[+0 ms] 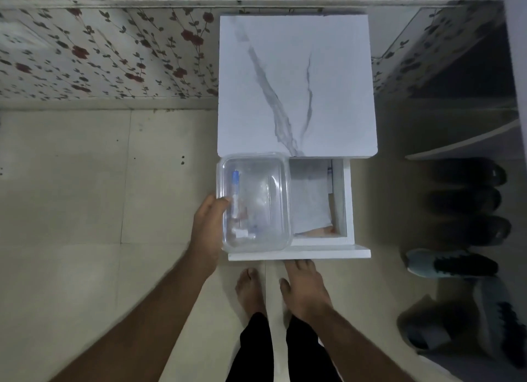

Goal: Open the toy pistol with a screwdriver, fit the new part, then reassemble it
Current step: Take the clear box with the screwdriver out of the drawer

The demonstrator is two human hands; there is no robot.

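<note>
The left hand (209,227) grips the left wall of a clear plastic container (255,202), thumb on top of the rim and the fingers hidden under or behind the side, so it is closed on the box. The container sits over the left half of an open white drawer (299,252), its far edge reaching up to the front lip of the marble-patterned cabinet top (296,85); whether it is lifted or resting in the drawer cannot be told. Through the blurred lid, just to the right of the left thumb, lies a long tool with a blue end and a pale shaft (235,193), possibly the screwdriver, and below it some small white and reddish pieces (242,230) that are too smeared to name. No toy pistol can be made out as such.

The right hand (303,287) lies flat below the drawer front, fingers together and extended, their tips touching or just under the front panel's lower edge; it holds nothing that can be seen. To the left of this hand a bare foot (249,290) stands on the tiled floor (85,196).

Beyond the right hand, in the right half of the drawer, lies a white sheet or bag (309,199) with something pinkish at its near edge. Well off to the right of both hands, dark shoes (467,202) and a grey sneaker (450,263) line the floor. Rose-patterned wallpaper (108,48) covers the wall behind the cabinet.
</note>
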